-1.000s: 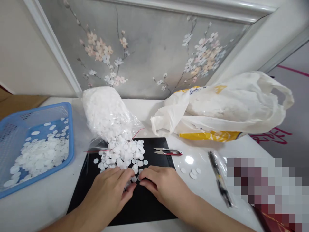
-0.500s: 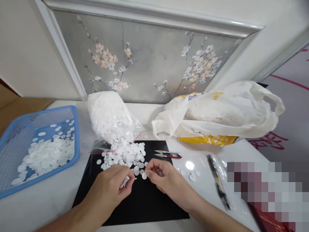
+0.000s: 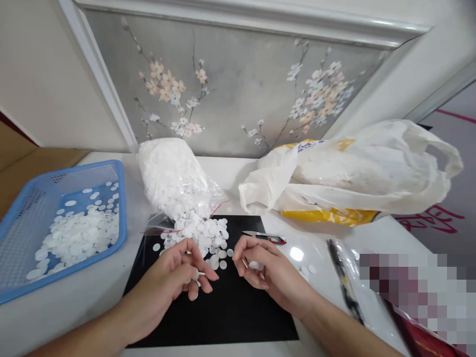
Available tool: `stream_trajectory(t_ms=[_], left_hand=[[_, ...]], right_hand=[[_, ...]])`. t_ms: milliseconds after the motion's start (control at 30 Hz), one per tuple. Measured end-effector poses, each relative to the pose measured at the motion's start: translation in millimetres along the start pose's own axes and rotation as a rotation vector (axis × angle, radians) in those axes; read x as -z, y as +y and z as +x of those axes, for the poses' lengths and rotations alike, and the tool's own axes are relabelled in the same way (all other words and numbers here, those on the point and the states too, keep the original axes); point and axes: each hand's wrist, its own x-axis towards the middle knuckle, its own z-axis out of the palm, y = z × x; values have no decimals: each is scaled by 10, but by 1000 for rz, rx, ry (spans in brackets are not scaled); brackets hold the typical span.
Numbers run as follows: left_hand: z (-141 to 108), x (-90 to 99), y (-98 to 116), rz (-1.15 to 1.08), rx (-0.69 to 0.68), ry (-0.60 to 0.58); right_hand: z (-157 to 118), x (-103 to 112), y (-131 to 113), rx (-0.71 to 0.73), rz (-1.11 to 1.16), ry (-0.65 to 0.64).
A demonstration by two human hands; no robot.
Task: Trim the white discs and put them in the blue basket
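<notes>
Over the black mat, my left hand is closed loosely around small white discs; one disc shows edge-on by the thumb. My right hand, fingers curled, has several white discs within its grasp. The two hands are apart, facing each other. Just beyond them a heap of white round discs spreads from the mouth of a clear plastic bag. Thread snips with a red edge lie behind my right hand, partly covered by it.
At the left stands a blue plastic basket with many white discs inside. A white and yellow carrier bag lies at the back right. Pens in a clear sleeve and a few loose discs rest on the right.
The fingers of my left hand have opened out somewhat, showing discs among them. My right hand has drawn back slightly from the loose discs, and discs now show in it. The view has shifted slightly.
</notes>
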Motion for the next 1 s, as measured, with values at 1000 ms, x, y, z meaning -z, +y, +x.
stream_trajectory(t_ms=[1000], left_hand=[[-29, 40, -77, 894, -236, 109]], right_hand=[[9, -54, 247, 525, -1187, 184]])
